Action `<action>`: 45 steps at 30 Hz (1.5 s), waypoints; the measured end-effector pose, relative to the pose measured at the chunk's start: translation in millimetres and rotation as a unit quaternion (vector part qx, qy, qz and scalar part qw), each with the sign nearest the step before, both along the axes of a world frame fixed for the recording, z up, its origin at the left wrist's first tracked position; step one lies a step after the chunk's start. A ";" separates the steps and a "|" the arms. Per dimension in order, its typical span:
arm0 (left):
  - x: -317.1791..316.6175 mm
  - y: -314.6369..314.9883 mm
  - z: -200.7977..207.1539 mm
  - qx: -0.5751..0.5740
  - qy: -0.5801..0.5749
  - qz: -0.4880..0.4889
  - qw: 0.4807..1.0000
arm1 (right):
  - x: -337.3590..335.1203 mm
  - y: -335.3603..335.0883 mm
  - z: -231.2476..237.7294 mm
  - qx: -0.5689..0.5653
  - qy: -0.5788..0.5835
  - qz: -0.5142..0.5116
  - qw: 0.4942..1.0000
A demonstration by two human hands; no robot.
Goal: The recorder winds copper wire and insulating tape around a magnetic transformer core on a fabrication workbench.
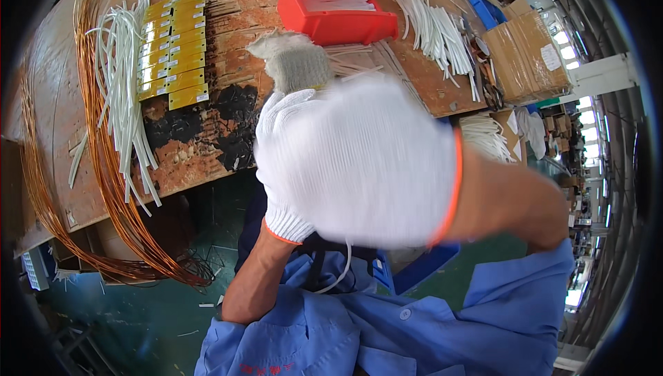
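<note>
My left hand [273,186], in a white knit glove with an orange cuff, is raised at the near edge of the bench. Its visible fingers are curled, and whatever they hold is hidden. My right hand [373,158], gloved the same way, crosses close in front of it, smeared by motion. Its back covers its own fingers. A thin white tube [343,272] hangs below the two hands, its upper end out of sight behind the right glove. Just beyond my left fingers sits a worn grey fabric-wrapped block [298,65] on the bench.
Yellow labelled strips [173,51], white tubes [117,72] and long copper wires [86,51] lie left on the wooden bench [228,20]. A red bin [331,27] holds white tubes. More tubes [442,34] and a cardboard box [528,58] are right; a blue bin [421,269] is below.
</note>
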State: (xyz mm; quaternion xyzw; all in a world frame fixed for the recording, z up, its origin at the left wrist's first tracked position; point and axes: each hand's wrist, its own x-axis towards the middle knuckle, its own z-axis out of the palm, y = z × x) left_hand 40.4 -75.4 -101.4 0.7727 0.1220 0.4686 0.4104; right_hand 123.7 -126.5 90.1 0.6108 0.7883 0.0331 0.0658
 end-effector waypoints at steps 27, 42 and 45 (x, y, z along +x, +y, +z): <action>-13.8 18.6 21.7 0.022 0.002 -0.027 0.999 | -17.0 -70.1 -21.9 0.062 -0.008 -0.068 0.996; -6.8 3.6 9.2 -0.066 -0.050 0.055 0.995 | 110.0 -41.3 -48.9 -0.124 0.517 -0.224 0.817; -7.9 8.7 7.6 -0.020 -0.025 0.013 0.999 | 44.4 -103.2 -38.1 0.003 0.290 -0.195 0.937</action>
